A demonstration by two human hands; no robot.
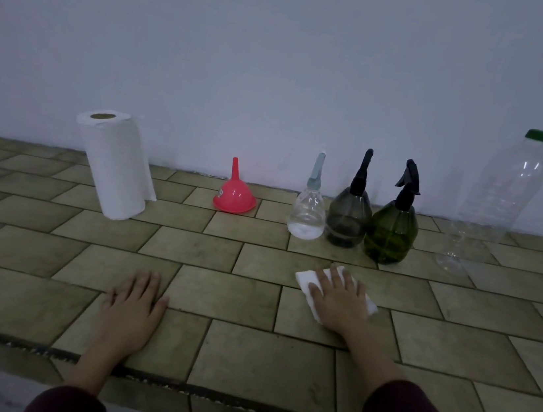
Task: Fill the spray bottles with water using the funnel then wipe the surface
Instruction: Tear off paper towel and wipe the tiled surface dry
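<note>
Three spray bottles stand in a row near the wall: a clear one (308, 210), a smoky grey one (349, 216) and a green one (392, 228), all with spray heads on. A red funnel (234, 194) sits upside down to their left. My right hand (337, 297) presses flat on a folded white paper towel (305, 277) on the tiled surface (188, 246), just in front of the bottles. My left hand (135, 295) rests flat on the tiles with straight fingers, holding nothing.
A roll of paper towels (113, 164) stands upright at the back left. A tall clear plastic bottle (498, 201) with a green cap stands at the far right. A white wall runs behind everything. The surface's front edge lies near my forearms.
</note>
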